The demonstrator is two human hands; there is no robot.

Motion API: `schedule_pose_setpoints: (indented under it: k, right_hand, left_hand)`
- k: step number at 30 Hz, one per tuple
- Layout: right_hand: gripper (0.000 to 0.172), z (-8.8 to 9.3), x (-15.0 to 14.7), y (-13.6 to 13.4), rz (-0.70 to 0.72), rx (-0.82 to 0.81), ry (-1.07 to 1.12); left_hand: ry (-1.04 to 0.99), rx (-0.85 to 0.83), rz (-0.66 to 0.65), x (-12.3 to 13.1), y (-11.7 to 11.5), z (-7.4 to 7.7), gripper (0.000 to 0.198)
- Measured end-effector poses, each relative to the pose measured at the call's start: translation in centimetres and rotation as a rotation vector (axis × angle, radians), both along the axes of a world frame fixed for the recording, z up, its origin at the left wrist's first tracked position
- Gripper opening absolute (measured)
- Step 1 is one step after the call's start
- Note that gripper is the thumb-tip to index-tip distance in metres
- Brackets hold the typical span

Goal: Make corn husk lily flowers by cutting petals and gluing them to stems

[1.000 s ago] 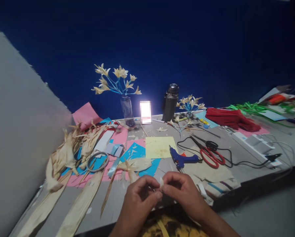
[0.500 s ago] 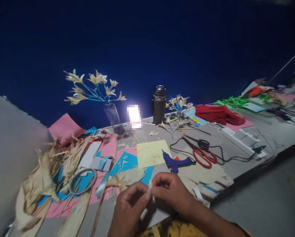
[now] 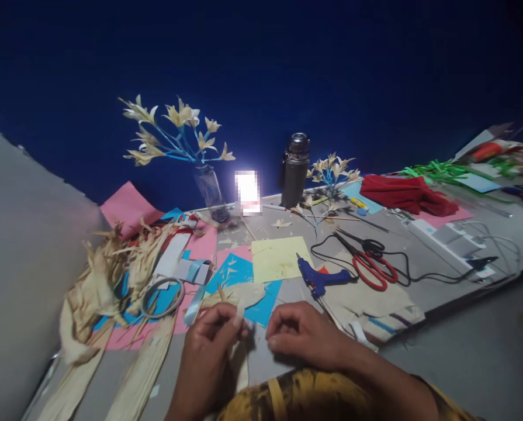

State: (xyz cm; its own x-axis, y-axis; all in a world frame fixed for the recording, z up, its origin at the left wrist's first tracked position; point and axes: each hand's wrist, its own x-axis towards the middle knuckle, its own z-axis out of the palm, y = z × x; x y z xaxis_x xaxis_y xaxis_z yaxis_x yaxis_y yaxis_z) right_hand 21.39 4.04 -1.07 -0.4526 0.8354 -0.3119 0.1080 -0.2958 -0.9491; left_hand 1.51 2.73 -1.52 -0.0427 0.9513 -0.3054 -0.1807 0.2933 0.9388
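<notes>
Near the table's front edge, my left hand pinches a small pale strip of dried husk that sticks up past the thumb. My right hand is a short way to its right, fingers curled in towards the thumb; whether anything lies between them I cannot make out. Just beyond the hands lies a broad cream husk piece on blue paper. A blue glue gun rests past my right hand, on a cream cloth with striped edging.
Red-handled scissors lie beside the glue gun's cord. Behind are yellow paper, a flask and a glass vase of husk flowers. Husk bundles and a tape roll lie left; a power strip is right.
My hands, which met at the fingertips, have moved apart. The pale husk strip now stays in my left hand. The whole view has shifted slightly.
</notes>
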Motion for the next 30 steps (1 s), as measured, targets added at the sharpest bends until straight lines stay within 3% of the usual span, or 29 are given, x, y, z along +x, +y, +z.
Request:
schedule_pose_setpoints:
  k: [5,9,17,23,30]
  right_hand:
    - [0.012,1.1,5.3,1.0,-0.039,0.171,-0.237]
    - [0.017,1.5,8.2,1.0,-0.189,0.377,-0.443]
    - [0.015,-0.3,7.0,-0.2,-0.114,0.509,-0.607]
    - [0.016,-0.4,5.6,-0.9,0.001,0.507,-0.611]
    - [0.019,-0.6,6.0,-1.1,-0.096,0.538,-0.669]
  left_hand:
    - [-0.124,-0.088,0.231,-2.2,0.4,0.6,0.030]
    - [-0.195,-0.048,0.220,-3.2,0.6,0.2,0.025]
    - [-0.304,-0.079,0.070,-1.8,0.0,-0.8,0.023]
    - [-0.306,-0.076,0.045,-1.9,-0.6,-0.9,0.026]
    - [-0.299,-0.078,0.002,-2.0,-1.3,-1.4,0.023]
